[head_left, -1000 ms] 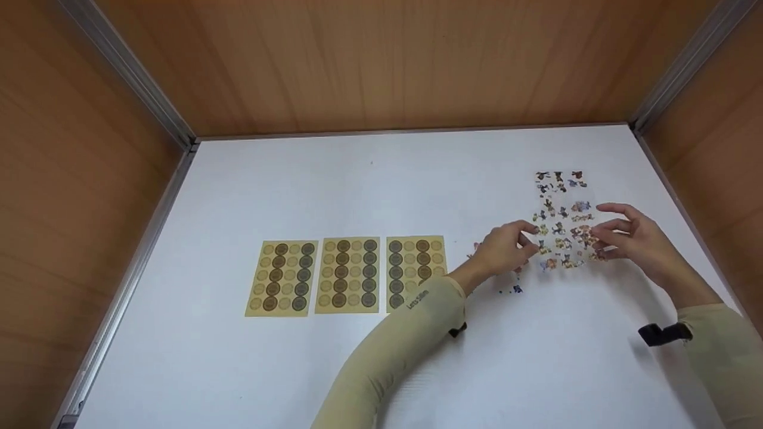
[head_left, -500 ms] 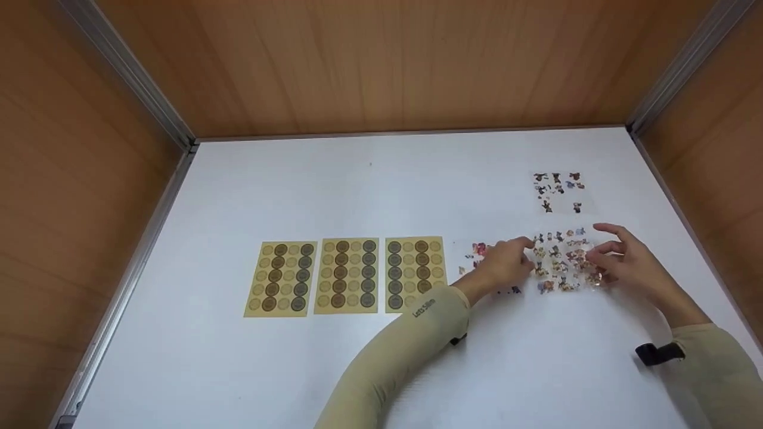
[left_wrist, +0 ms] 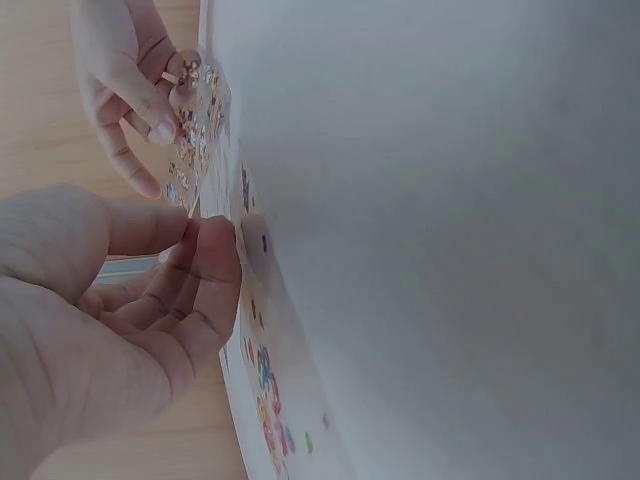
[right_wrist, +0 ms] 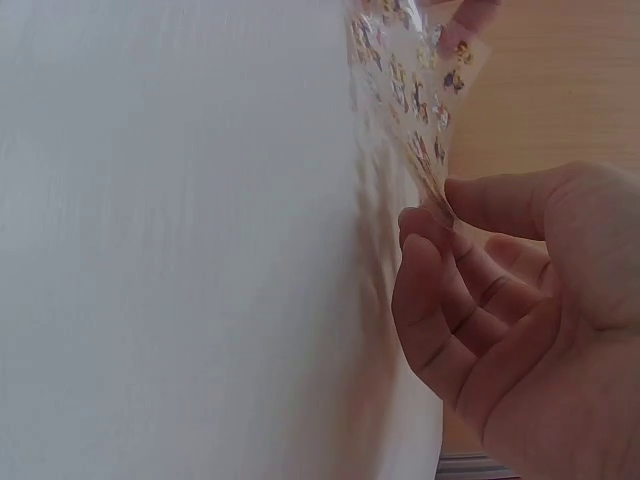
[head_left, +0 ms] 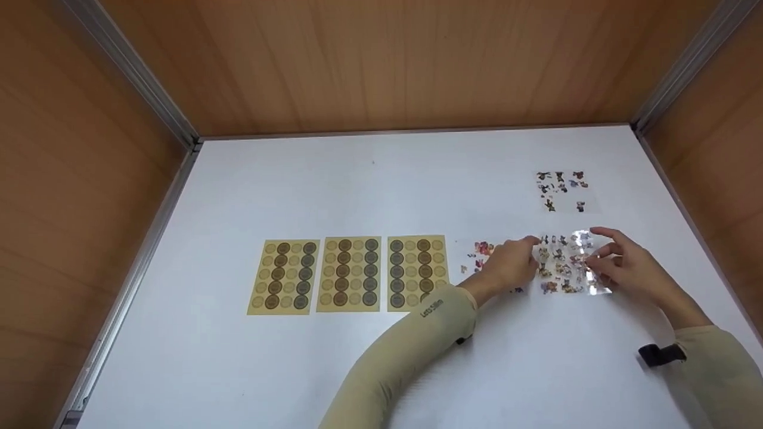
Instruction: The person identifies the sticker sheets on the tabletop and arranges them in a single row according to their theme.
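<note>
A clear sticker sheet printed with small colourful figures is held between both hands, slightly above the white table. My left hand pinches its left edge between thumb and fingertips. On the opposite edge, my right hand pinches the sheet with the thumb against the fingers, as the right wrist view shows; the film bends there and catches the light. Beneath the left hand lies another clear sticker sheet, partly hidden by that hand and forearm. A third clear sheet with dark figures lies farther back.
To the left, three tan sheets of round stickers lie in a row: one at the far left, a middle one and one partly covered by the left sleeve. Wooden panels with metal edging enclose the table.
Both hands have brought the held sticker sheet toward the near side, away from the dark-figured sheet, which is now uncovered. The held sheet now shows bright glare along its right side.
</note>
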A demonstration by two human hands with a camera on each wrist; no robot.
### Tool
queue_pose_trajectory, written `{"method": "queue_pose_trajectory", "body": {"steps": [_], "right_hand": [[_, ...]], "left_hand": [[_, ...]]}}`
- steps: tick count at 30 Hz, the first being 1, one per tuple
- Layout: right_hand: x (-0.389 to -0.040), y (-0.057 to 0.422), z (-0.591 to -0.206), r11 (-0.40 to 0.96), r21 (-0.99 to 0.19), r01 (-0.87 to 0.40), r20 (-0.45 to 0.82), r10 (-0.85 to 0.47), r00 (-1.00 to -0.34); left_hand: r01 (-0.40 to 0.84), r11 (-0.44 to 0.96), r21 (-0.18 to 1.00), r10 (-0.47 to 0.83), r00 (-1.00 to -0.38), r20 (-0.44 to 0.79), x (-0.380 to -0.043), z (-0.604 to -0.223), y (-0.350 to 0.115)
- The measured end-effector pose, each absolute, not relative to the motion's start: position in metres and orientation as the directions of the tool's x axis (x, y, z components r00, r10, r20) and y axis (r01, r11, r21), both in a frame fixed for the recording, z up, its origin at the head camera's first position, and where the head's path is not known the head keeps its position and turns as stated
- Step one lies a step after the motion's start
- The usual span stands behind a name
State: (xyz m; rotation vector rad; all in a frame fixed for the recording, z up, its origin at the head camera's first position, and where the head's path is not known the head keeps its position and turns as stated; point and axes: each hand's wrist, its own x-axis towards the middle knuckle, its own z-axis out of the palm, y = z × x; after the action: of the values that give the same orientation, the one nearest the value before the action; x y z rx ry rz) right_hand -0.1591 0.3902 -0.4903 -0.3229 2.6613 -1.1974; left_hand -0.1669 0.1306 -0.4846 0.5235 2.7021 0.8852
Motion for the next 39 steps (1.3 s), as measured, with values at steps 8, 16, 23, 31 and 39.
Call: {"method": "queue_pose_trajectory", "body": {"steps": [8, 16, 23, 31, 39], "right_hand": [[-0.157, 0.384, -0.488, 0.749, -0.63, -0.203, -0.106, -0.343, -0.933], [-0.16, 0.38, -0.483, 0.792, -0.543, -0.28, -0.144, -0.416, -0.898], [-0.162, 0.375, -0.479, 0.827, -0.451, -0.336, -0.167, -0.448, -0.879], [-0.158, 0.375, -0.486, 0.847, -0.422, -0.323, -0.18, -0.427, -0.886], [-0.158, 0.378, -0.485, 0.829, -0.416, -0.374, -0.134, -0.462, -0.877]], "left_hand": [[0.265, 0.777, 0.571, 0.391, -0.914, -0.108, -0.166, -0.49, 0.129], [0.274, 0.759, 0.59, 0.401, -0.912, -0.092, -0.169, -0.491, 0.124], [0.23, 0.739, 0.633, 0.376, -0.921, -0.105, -0.172, -0.49, 0.122], [0.233, 0.755, 0.612, 0.364, -0.926, -0.096, -0.17, -0.494, 0.123], [0.265, 0.732, 0.628, 0.39, -0.919, -0.067, -0.169, -0.492, 0.123]]}}
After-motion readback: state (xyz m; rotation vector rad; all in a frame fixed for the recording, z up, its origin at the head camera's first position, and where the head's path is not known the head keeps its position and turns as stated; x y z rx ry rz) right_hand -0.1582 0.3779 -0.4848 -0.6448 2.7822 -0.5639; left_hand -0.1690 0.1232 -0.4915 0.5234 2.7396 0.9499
